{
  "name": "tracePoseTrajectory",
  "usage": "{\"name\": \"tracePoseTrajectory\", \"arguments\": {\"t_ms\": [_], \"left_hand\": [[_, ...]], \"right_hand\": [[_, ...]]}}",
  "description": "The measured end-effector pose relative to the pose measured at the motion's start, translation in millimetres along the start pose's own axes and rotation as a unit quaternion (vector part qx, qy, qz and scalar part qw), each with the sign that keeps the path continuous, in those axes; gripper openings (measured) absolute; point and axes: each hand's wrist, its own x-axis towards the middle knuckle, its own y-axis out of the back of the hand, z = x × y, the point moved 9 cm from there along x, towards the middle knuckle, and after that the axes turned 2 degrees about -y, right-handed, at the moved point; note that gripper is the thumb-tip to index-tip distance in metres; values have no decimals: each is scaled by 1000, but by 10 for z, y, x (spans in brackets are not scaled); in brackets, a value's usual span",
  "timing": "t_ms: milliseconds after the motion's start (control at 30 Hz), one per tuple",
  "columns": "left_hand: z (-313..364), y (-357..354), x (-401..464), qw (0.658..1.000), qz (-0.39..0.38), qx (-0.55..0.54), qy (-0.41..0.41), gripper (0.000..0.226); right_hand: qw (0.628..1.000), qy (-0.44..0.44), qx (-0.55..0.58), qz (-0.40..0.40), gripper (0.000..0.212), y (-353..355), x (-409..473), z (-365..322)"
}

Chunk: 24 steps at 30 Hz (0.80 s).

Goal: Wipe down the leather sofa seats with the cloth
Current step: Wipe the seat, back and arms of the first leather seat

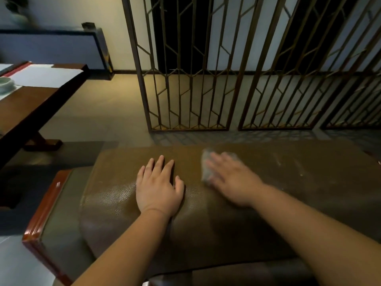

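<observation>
A brown leather sofa seat cushion (pixel 115 203) fills the lower middle of the view. My left hand (pixel 158 186) rests flat on it with fingers straight and spread. To its right, my right hand (pixel 233 178) is blurred by motion and presses a pale grey cloth (pixel 206 168) flat against the leather with straight fingers. Most of the cloth is hidden under that hand; only its left edge and far corner show. Faint pale streaks (pixel 288 164) mark the leather further right.
The sofa's red-brown wooden frame edge (pixel 43 211) runs along the left. A dark wooden table (pixel 31 104) with papers and a pale bowl (pixel 6 84) stands at upper left. A metal lattice screen (pixel 206 79) rises behind the seat, on a beige floor (pixel 99 112).
</observation>
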Motion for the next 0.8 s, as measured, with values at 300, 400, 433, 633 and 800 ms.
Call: {"name": "tracePoseTrajectory", "arguments": {"t_ms": [300, 400, 433, 633, 800], "left_hand": [[-16, -9, 3, 1000, 19, 2, -4, 64], [-10, 6, 6, 1000, 25, 3, -2, 63], [-9, 11, 7, 1000, 26, 3, -1, 63], [1, 25, 3, 1000, 28, 1, -2, 63], [4, 38, -10, 1000, 21, 2, 0, 63]], "right_hand": [[999, 28, -18, -31, 83, -222, 126, -513], [1000, 15, -21, -1, 77, -58, -41, -123], [999, -48, -19, 14, 71, 67, -61, 225], [997, -62, -28, 20, 74, -129, -376, -72], [995, 49, -77, 42, 76, -353, -852, -237]]}}
